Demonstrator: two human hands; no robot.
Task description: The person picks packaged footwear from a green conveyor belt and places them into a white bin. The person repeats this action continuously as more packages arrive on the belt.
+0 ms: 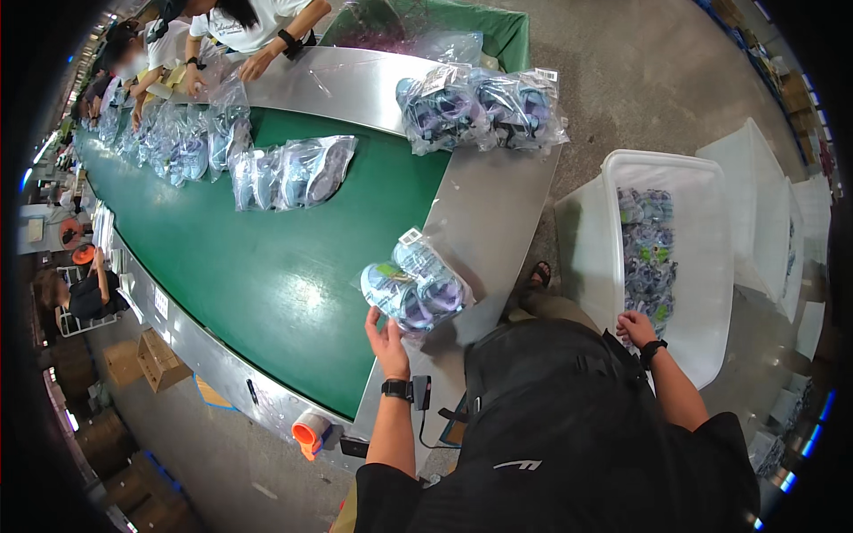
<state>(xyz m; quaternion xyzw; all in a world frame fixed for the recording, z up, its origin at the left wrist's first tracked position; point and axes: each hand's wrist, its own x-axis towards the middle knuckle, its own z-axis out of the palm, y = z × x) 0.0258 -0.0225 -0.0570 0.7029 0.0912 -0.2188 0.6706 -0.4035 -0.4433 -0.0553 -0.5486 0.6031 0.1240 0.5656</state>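
A wide factory floor [622, 58] is spreading around a green conveyor belt [293, 258], with co-workers standing along its far edge and a white bin [582, 231] standing beyond its metal end plate [484, 209]. The bagged pair of shoes [426, 293] is lying across the belt's end edge, partly on the green surface and partly on the plate, nearer the corner at the wearer's side. It is lying just ahead of the left hand [388, 346] and slightly to its right. The shoes' long axis is slanting from far left to near right, crossing that end edge. The left hand is by far the nearer; its fingers are spreading at the bag's near side, with no pinch showing. The right hand [636, 329] is hanging well apart, over the bin's near end, its fingers curling loosely; whether they are gripping anything, I cannot tell. The shoes are showing pale blue and lilac through clear, wrinkled, glinting film, with a green patch on one and a white label on the far side.
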